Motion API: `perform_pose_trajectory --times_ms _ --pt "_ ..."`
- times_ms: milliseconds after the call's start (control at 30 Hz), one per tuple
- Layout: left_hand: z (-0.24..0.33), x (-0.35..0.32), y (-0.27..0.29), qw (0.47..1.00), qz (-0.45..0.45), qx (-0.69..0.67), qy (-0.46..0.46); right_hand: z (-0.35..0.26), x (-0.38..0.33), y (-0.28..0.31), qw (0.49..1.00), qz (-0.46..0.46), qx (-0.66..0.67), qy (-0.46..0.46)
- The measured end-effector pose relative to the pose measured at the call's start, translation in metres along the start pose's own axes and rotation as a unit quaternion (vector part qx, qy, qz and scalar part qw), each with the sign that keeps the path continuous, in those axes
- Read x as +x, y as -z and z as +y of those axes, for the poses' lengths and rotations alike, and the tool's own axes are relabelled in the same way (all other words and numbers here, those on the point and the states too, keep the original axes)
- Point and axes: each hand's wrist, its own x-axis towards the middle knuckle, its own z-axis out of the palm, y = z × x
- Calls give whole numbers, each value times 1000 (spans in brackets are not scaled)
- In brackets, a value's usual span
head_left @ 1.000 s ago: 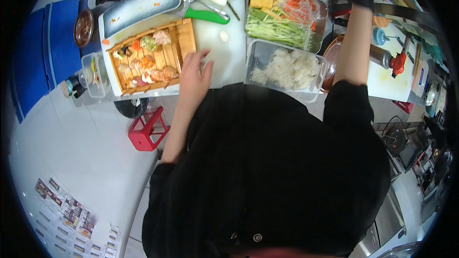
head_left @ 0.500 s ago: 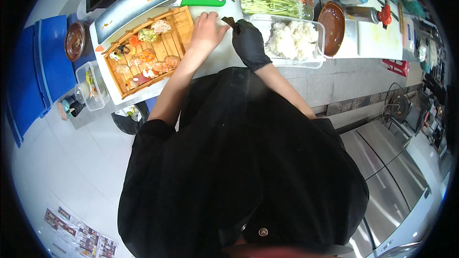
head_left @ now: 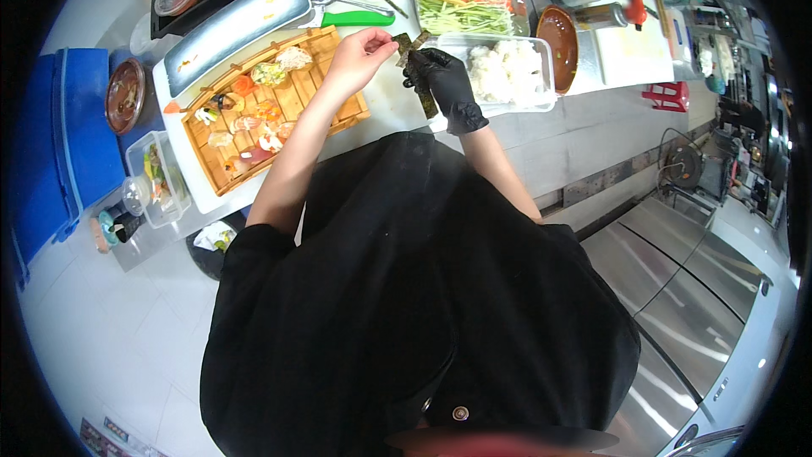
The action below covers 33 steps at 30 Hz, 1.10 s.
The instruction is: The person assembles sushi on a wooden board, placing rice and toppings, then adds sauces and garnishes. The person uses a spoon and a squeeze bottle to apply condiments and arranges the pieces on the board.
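Dark green nori strips (head_left: 425, 100) hang above the white cutting board (head_left: 391, 106), some pointing up and one down. My right hand (head_left: 447, 83), in a black glove, is closed around them. My bare left hand (head_left: 359, 59) pinches the upper left end of the nori between thumb and fingertips. Under my left forearm lies a wooden boat-shaped tray (head_left: 347, 110) bearing several pieces of sushi (head_left: 269, 74). Just right of my gloved hand stands a clear tub (head_left: 550, 76) of white rice (head_left: 506, 72).
Behind the hands are a green-handled knife (head_left: 359, 19), a narrow nori strip (head_left: 395, 6) and a long metal tray (head_left: 241, 30). A tray of cut vegetables (head_left: 465, 13) stands at the back. Rightward are a brown bowl (head_left: 556, 51) and a red-headed torch (head_left: 636, 10).
My left hand has risen from the board and now pinches the nori. In my right hand the nori has spread into more visible strips. The whole view has shifted slightly.
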Motion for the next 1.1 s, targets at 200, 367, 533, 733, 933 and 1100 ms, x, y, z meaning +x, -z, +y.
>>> perform_pose_trajectory --times_ms 200,367,533,733,933,1100 --pt "1 -3 -16 994 36 -88 44 -12 2 11 1000 -16 -16 -2" --pt "-1 0 -32 995 57 -53 67 -14 24 18 999 -31 -22 30" --pt "2 -8 -36 990 90 -87 68 -20 23 39 996 -6 32 80" --pt "16 -40 9 974 166 -122 99 -42 -88 197 945 -135 -296 29" --pt "24 -74 30 963 228 -117 80 -47 -147 192 932 -25 -347 -104" --pt "34 -83 23 958 229 -135 104 -159 -179 91 877 -182 -291 337"
